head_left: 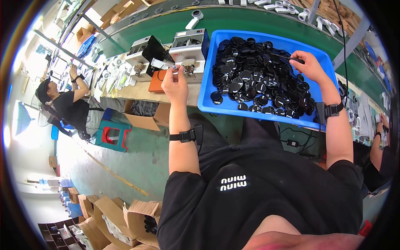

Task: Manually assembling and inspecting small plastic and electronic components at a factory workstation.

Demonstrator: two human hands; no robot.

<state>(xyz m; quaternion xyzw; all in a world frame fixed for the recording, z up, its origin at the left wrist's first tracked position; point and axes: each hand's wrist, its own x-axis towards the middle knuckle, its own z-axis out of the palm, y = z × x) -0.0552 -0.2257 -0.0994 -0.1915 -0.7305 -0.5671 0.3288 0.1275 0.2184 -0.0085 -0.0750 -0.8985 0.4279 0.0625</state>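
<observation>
My left hand (175,86) is raised in front of a small grey-and-white bench machine (189,46). Its thumb and fingertips are pinched together at a small pale piece, too small to name. Over the far right part of a blue tray (204,93), my right hand (309,66) is closed round a slim black stick-like tool (296,60), which points left over the heap. Many glossy black round discs (250,75) fill the tray, piled loosely, some showing light glints.
A second similar machine (141,54) stands left of the first, with an orange block (156,81) below. Behind runs a green conveyor (237,21) carrying white parts. An open carton (143,110) and a green-and-red stool (111,135) stand left. Co-workers work at both sides.
</observation>
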